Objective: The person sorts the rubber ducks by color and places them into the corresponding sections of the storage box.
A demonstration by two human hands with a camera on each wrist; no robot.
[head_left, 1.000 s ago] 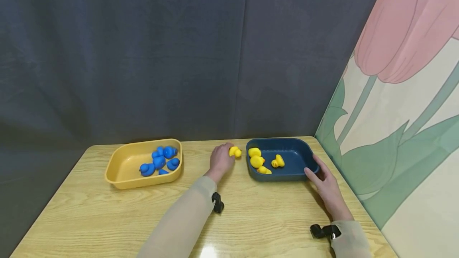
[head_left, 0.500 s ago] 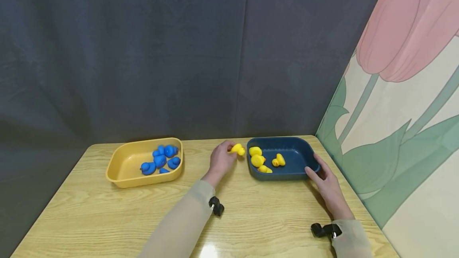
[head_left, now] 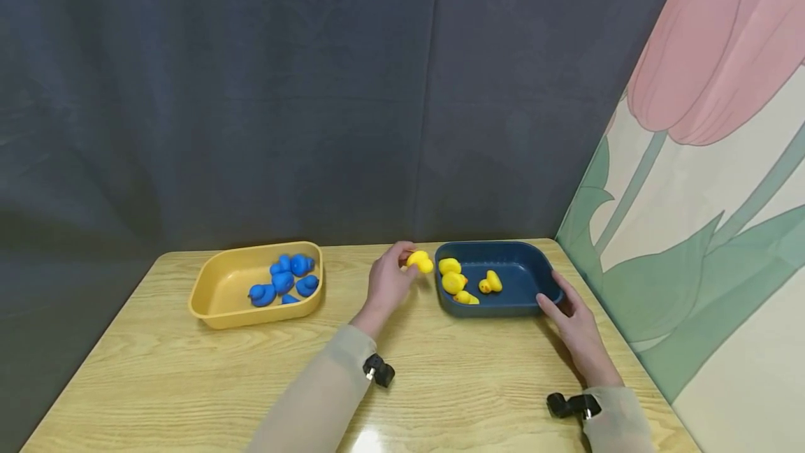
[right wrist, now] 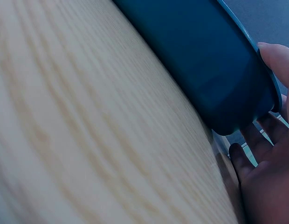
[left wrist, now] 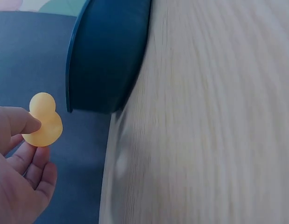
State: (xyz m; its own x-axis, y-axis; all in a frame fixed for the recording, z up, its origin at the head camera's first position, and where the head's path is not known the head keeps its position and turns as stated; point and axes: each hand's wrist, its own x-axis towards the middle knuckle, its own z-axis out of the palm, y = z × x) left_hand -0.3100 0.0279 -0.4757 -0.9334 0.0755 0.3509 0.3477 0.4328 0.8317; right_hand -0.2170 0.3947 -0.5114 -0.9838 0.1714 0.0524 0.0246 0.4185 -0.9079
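Note:
My left hand (head_left: 388,281) pinches a yellow rubber duck (head_left: 420,261) between thumb and fingers, held above the table just left of the dark blue tray (head_left: 503,311). In the left wrist view the duck (left wrist: 44,122) is seen with its round head up, the thumb across its body. My right hand (head_left: 578,333) holds the tray's near right corner, thumb at the front rim and fingers along the right end. The right wrist view has the thumb on the tray's rim (right wrist: 242,28) and fingers beside its end wall. Several yellow ducks (head_left: 453,282) lie in the tray, mostly at its left.
A yellow tray (head_left: 214,321) with several blue rubber ducks (head_left: 283,282) stands at the left on the wooden table (head_left: 189,383). A dark curtain (head_left: 302,96) hangs behind the table's back edge. A flower-patterned panel (head_left: 723,194) runs along the right side.
My left hand has lifted the yellow duck from the table and brought it slightly right, closer to the dark blue tray. The right hand stays at the tray's corner.

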